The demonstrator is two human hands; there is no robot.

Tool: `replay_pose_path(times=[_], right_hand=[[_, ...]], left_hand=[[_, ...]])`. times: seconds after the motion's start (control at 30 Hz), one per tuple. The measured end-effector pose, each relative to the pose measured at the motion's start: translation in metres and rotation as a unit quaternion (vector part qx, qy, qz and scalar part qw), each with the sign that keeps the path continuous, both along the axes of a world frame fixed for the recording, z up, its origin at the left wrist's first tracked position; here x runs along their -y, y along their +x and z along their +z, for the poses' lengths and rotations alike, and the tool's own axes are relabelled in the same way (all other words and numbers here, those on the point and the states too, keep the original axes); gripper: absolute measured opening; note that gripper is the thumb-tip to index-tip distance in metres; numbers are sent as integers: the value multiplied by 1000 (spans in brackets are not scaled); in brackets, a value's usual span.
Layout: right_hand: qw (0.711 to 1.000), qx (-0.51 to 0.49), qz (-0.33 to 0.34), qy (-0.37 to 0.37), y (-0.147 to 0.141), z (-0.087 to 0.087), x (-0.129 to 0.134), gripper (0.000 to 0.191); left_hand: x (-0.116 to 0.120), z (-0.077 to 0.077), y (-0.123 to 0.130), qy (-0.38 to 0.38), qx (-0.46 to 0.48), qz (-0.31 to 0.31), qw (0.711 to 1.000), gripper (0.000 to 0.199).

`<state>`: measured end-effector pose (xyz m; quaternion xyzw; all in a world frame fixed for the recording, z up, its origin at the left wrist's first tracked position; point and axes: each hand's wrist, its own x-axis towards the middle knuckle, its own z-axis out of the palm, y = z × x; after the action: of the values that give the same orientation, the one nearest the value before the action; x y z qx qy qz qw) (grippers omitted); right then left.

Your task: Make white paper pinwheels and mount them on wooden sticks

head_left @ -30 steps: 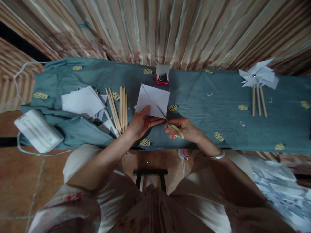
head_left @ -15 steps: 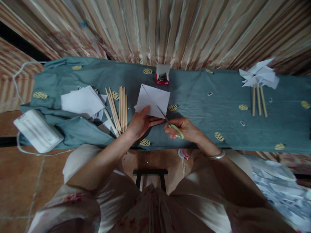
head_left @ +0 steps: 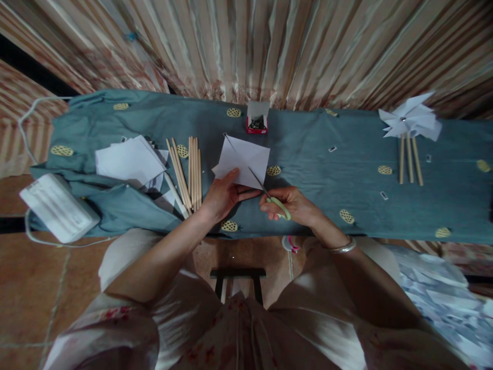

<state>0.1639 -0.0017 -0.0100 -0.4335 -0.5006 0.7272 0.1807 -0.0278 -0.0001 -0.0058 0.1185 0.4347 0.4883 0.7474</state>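
A square white sheet of paper [head_left: 252, 154] is held above the cloth, with a dark diagonal slit or line running in from its far left corner. My left hand [head_left: 224, 192] grips its near left edge, thumb on top and fingers beneath. In my right hand [head_left: 288, 204] is a pair of scissors [head_left: 279, 204] with light green handles. Their blades lie over the near right corner of the paper, along the diagonal. How far the blades are parted I cannot tell. Just beyond the paper sits an opened red box [head_left: 257, 130] of small dark metallic pieces.
Several wooden sticks [head_left: 195, 172] lie left of my left hand, beside a pile of white paper [head_left: 131, 162]. A white power strip [head_left: 59, 208] with a cable is at the left edge. White paper pinwheels [head_left: 410, 118] on sticks rest far right on the green tablecloth [head_left: 319, 154].
Almost nothing differs. The far left corner of the paper appears to part slightly more along the diagonal; both hands and the scissors stay in place.
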Motion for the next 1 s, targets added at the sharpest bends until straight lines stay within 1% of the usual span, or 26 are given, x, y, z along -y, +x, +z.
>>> replay_pose_path(times=[0.13,0.27,0.37,0.5,0.73,0.87,1.0], right_hand=[[1000,1,0,0,0,-1,0,44],[1000,7,-4,-4,0,0,0,43],[1000,9,-11,-10,-1,0,0,44],[1000,12,-17,-8,-1,2,1,44],[1000,10,-18,-10,-1,2,0,43],[1000,4,-11,-9,-1,2,0,44],[1000,-5,14,-6,1,4,-1,44]], left_hand=[[0,-1,0,6,3,-5,1000,17],[1,-5,-2,14,11,-6,1000,10],[1,-8,-3,20,15,-7,1000,13],[0,-11,-3,18,15,-11,1000,9],[1,-7,-3,15,15,-11,1000,16],[1,-6,-2,20,15,-11,1000,14],[-2,-7,-6,39,7,-13,999,12]])
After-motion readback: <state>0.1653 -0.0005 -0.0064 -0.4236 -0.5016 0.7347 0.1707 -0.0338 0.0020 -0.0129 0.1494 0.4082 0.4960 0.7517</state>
